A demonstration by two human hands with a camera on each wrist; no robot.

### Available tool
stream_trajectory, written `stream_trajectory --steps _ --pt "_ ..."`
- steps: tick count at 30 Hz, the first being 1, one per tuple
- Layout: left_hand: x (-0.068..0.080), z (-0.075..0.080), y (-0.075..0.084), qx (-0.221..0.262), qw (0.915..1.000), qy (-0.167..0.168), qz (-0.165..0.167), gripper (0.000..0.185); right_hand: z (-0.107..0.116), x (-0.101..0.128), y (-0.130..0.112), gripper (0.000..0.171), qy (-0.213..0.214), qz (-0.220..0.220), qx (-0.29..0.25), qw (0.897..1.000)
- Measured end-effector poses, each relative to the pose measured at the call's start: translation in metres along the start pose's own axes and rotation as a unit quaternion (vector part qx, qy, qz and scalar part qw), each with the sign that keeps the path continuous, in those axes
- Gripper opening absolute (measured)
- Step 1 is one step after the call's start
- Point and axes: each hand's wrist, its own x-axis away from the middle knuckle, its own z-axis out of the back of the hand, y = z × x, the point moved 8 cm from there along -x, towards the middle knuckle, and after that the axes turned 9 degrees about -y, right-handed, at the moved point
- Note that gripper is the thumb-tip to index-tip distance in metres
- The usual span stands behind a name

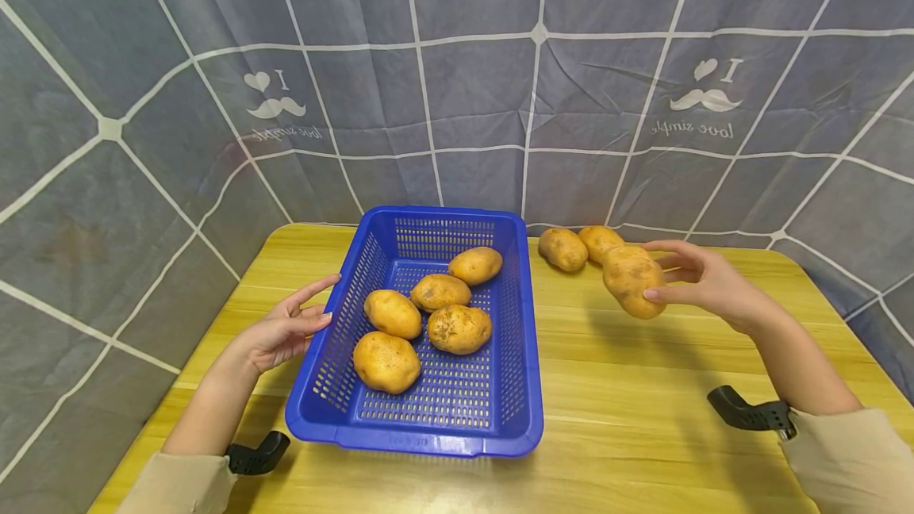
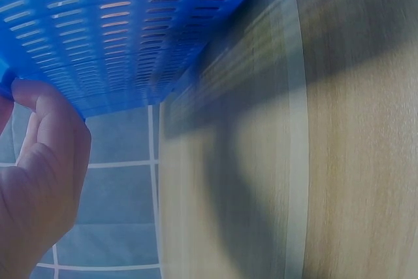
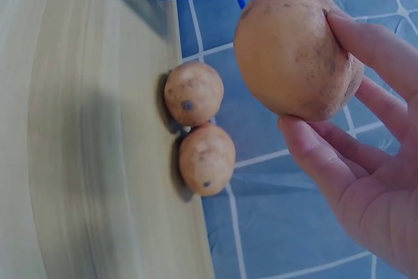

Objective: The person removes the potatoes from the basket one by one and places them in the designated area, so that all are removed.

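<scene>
Right hand (image 1: 703,280) lifts potato (image 1: 631,282); left hand (image 1: 282,331) steadies basket (image 1: 428,439).
Head view: five potatoes inside the basket. Right wrist view: fingers (image 3: 366,44) grasping the potato above the counter (image 1: 628,387); left fingers relaxed against the basket wall.

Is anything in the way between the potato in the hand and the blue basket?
Nothing visible is. The right hand holds the potato above bare table, right of the blue basket. Only the basket's low wall lies between, and the potato is higher.
</scene>
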Motion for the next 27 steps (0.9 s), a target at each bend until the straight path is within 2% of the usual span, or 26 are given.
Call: stream_trajectory --steps 6,18,27 --pt "0.000 -0.001 0.000 0.002 1.0000 -0.002 -0.002 0.052 0.004 0.002 0.010 0.063 0.000 -0.022 0.003 1.000" --pt "0.001 -0.001 0.000 0.006 1.0000 0.001 -0.003 0.052 0.011 0.001 0.029 0.066 0.004 -0.041 -0.011 0.999" --pt "0.000 -0.004 0.001 0.008 0.9999 -0.010 -0.006 0.052 0.011 0.001 0.041 0.066 0.012 -0.046 -0.034 0.998"
